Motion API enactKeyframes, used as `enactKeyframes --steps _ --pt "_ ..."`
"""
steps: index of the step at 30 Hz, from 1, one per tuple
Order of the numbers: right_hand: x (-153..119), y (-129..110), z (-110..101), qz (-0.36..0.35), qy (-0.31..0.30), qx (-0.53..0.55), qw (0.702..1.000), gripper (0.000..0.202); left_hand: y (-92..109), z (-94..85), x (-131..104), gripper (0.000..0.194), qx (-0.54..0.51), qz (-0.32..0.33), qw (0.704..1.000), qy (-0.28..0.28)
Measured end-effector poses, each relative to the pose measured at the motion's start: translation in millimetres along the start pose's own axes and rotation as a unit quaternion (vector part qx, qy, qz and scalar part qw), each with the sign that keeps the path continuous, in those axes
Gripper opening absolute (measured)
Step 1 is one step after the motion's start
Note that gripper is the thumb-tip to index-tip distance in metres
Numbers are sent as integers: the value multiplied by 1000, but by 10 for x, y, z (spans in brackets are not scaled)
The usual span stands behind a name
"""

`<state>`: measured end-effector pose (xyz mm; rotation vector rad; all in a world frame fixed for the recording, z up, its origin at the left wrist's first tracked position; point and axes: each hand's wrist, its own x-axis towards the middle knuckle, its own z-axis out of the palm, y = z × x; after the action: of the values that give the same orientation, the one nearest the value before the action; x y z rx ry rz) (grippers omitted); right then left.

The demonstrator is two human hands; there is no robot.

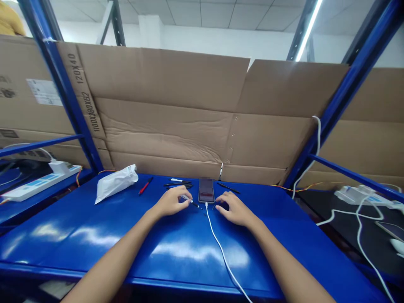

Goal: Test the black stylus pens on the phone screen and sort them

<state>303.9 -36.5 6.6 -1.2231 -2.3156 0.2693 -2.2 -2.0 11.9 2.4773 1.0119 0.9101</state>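
Observation:
Between the thumb and fingers of my left hand (172,202) is a slim pen (195,204), white with a black end, pointing right. My right hand (233,209) is curled at the other side, its fingertips close together at a tiny thin piece (213,207) too small to make out. Tiny loose parts (204,215) lie on the blue tabletop between the hands. Just beyond them a phone (206,190) lies flat, screen up, with a white cable (217,242) plugged into its near end.
Several dark pens (178,184) lie left of the phone, and a black pen (229,187) to its right. Farther left are a red pen (145,186) and a white plastic bag (116,183). A cardboard wall (164,109) closes the back; blue posts (67,92) stand at the sides.

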Motion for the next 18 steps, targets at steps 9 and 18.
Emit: enactKeyframes --steps 9,18 --pt "43 -347 127 -85 6 77 993 12 278 176 16 28 -107 14 993 -57" --pt "-10 -123 69 -64 -35 -24 997 6 139 108 20 28 -76 -28 997 -10"
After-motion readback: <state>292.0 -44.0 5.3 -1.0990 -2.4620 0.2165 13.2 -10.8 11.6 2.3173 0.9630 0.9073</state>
